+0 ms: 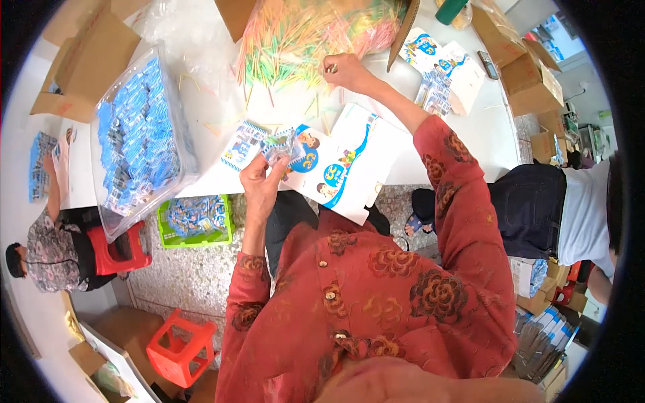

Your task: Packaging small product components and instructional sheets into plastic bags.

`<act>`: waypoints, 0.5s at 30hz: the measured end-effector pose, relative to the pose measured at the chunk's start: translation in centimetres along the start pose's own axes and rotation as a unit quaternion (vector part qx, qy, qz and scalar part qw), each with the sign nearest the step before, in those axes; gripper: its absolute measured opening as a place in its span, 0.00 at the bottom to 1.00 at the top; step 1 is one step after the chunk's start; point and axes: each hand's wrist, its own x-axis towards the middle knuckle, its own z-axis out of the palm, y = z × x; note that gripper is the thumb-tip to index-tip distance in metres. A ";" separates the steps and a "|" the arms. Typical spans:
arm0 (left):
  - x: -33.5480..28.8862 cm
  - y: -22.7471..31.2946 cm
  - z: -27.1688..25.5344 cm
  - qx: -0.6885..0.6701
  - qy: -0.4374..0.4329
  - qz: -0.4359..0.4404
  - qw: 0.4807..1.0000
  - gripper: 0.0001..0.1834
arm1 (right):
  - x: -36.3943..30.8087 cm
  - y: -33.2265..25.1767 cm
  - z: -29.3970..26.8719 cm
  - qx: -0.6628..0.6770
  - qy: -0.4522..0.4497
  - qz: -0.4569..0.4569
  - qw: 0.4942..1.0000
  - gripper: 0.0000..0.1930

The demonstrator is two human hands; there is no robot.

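Observation:
My left hand (261, 187) pinches a small clear packet (287, 145) with something green inside, just above the table's near edge. Beside its fingers lies a blue-and-white printed sachet (236, 149). At the far side, my right hand (344, 72) is closed at the near edge of a big heap of thin coloured plastic sticks (289, 47), green, yellow, orange and pink. What its curled fingers hold is too small to make out. Flat white-and-blue printed cartons (384, 151) lie right of my left hand, under my right forearm.
A clear tub (191, 158) full of blue sachets stands at the left. Below it, a green crate (230, 236) holds more packets. Cardboard flaps (403, 37) flank the stick heap. Printed cards (470, 84) and a phone (488, 65) lie far right. Other people sit at both sides.

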 end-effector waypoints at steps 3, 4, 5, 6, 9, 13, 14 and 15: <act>0.2 0.2 0.4 0.020 -0.008 -0.006 1.000 0.06 | -0.5 0.3 -1.9 0.192 0.000 0.128 0.973 0.07; 0.3 0.0 0.5 -0.006 -0.013 -0.016 1.000 0.06 | -0.8 0.6 -2.0 0.233 0.003 0.145 0.962 0.09; 0.3 -0.1 0.5 -0.007 -0.016 -0.015 1.000 0.06 | -0.9 0.8 -1.9 0.231 0.005 0.145 0.962 0.09; 0.2 -0.2 0.4 0.000 -0.009 0.002 1.000 0.06 | -1.0 1.0 -1.6 0.205 -0.007 0.158 0.966 0.08; 0.3 0.0 0.7 0.006 -0.003 0.012 1.000 0.06 | -1.6 1.3 0.2 0.151 -0.016 0.135 0.979 0.08; 0.5 0.3 0.8 0.028 -0.016 0.004 0.999 0.05 | -2.8 2.8 3.1 0.045 0.016 0.049 0.998 0.07; 0.6 0.3 0.7 0.023 -0.019 -0.004 1.000 0.06 | -3.0 2.4 3.2 0.043 0.041 0.049 0.997 0.06; 0.4 0.2 0.6 0.026 -0.013 -0.007 1.000 0.06 | -3.4 2.1 3.1 0.047 0.037 0.046 0.997 0.06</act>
